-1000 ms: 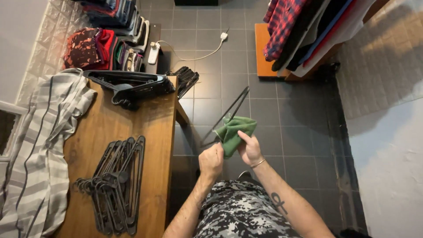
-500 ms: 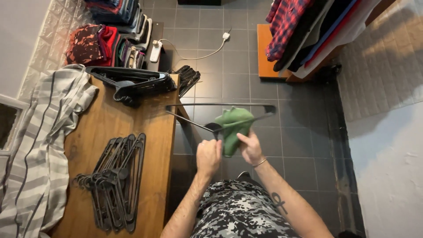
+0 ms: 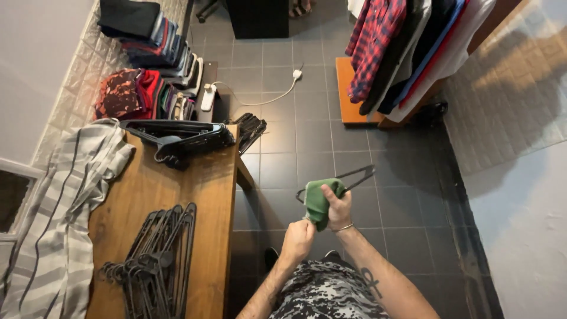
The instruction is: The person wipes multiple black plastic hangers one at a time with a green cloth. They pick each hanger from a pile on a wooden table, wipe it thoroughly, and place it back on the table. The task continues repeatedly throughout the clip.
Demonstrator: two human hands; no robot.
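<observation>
Green cloth (image 3: 318,201), black hanger (image 3: 354,176), grey-striped fabric (image 3: 53,218), red plaid shirt (image 3: 372,47).

Below me the floor (image 3: 307,142) is dark grey tile. To my left stands a wooden table (image 3: 147,195) — one heap of black hangers (image 3: 156,254) near me, another (image 3: 177,139) at its far end, a striped cloth (image 3: 56,212) draped alongside. Folded clothes (image 3: 147,65) line the pale wall; shirts (image 3: 407,47) hang over an orange board (image 3: 348,94).

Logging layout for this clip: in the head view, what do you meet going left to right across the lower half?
Striped cloth → pile of black hangers on the wooden table → left hand → green cloth → right hand, which holds the cloth on a dark hanger.
</observation>
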